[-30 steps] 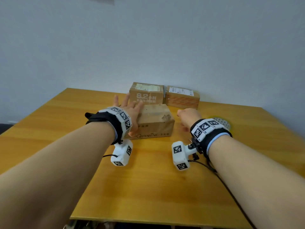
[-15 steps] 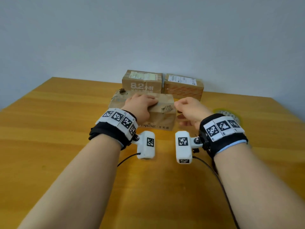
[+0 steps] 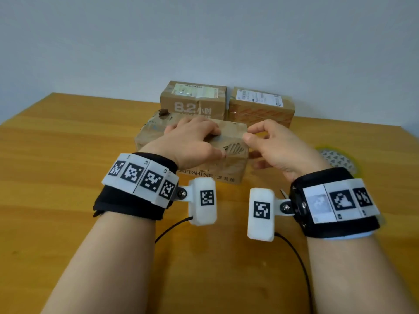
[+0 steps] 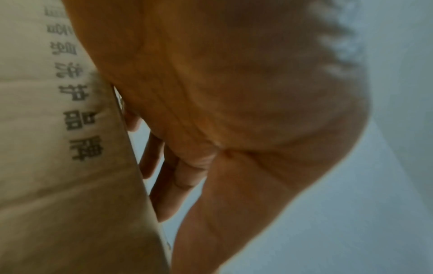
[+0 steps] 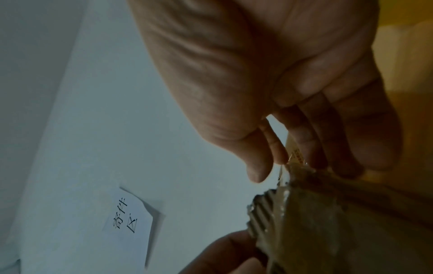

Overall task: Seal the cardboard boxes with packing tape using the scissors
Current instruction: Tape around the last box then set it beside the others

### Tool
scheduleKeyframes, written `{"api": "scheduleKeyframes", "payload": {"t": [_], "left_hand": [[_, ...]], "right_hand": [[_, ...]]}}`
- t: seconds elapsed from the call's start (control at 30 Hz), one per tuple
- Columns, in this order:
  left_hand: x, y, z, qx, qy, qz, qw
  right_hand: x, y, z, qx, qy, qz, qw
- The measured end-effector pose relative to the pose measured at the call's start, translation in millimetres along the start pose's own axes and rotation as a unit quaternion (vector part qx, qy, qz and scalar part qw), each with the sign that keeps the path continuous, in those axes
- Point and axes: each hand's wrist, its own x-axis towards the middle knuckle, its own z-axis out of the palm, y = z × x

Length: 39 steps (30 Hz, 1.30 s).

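Observation:
A worn cardboard box (image 3: 229,168) with printed lettering lies across the table in front of me. My left hand (image 3: 192,137) lies on its top, fingers curled over it and thumb on the near face. In the left wrist view the palm (image 4: 234,92) is against the printed box wall (image 4: 58,129). My right hand (image 3: 251,137) is at the box's right end; in the right wrist view its fingertips (image 5: 279,155) touch the torn corner (image 5: 293,194) while the thumb stays clear. A tape roll (image 3: 335,157) lies to the right, partly behind my right wrist. No scissors are clearly in view.
Two more cardboard boxes stand side by side just behind: one printed "8.2" (image 3: 192,100), one with a white label (image 3: 260,105). The wooden table (image 3: 68,155) ends at a pale wall. A paper note (image 5: 128,218) hangs on the wall.
My left hand moved from the box's left end onto its top and took hold. The box slid nearer to me. My right hand rose from the table to the box's right end.

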Motion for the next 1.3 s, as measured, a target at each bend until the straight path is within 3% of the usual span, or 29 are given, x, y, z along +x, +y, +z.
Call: {"api": "scheduleKeyframes", "payload": {"t": [0.4,0.67,0.83,1.3], "left_hand": [[-3.7,22.9,6.9,0.065,-0.012,-0.025,0.998],[-10.8,10.8,-3.6,0.01,-0.042,-0.002,0.999],[-12.5,-2.3,-10.2,-0.062,-0.059,-0.009,0.996],[-16.0,-8.5,-15.0,-0.088,-0.122,-0.015,0.989]], "right_hand": [[-7.3,-9.9,5.2,-0.095,-0.018,-0.075,0.993],[-11.4,-13.1,1.3,-0.145,-0.004,-0.082,0.986],[-10.5,-6.7,-3.7,-0.14,-0.036,-0.066,0.987],[-16.6,-12.5,-10.6,-0.139,-0.119,-0.097,0.978]]}}
